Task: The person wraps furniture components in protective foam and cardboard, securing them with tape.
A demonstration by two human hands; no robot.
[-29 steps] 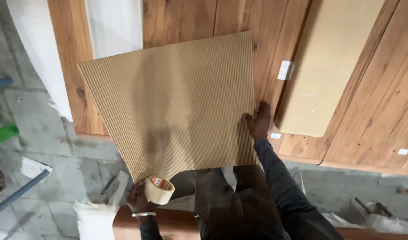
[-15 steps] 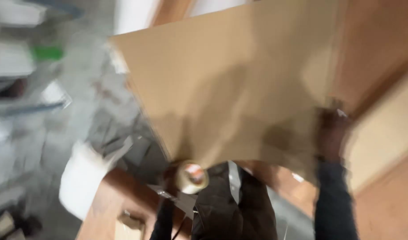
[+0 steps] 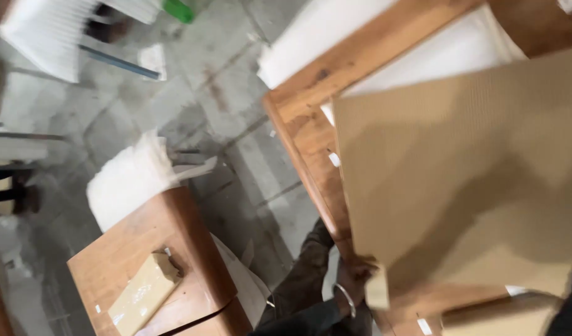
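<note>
Over the wooden bench (image 3: 311,134) lies a big sheet of tan corrugated cardboard (image 3: 466,180), covering most of it. Left hand (image 3: 354,277) has its fingers gripping the sheet's lower corner, metal bangle on the wrist. Right hand's out of frame, so can't tell its grip.

Left hand (image 3: 354,277) grips the lower corner of a corrugated cardboard sheet (image 3: 473,180) held over a wooden worktop (image 3: 311,143); concrete floor (image 3: 236,106) beside.

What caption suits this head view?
Left hand grips corrugated cardboard sheet over wooden panel.
</note>
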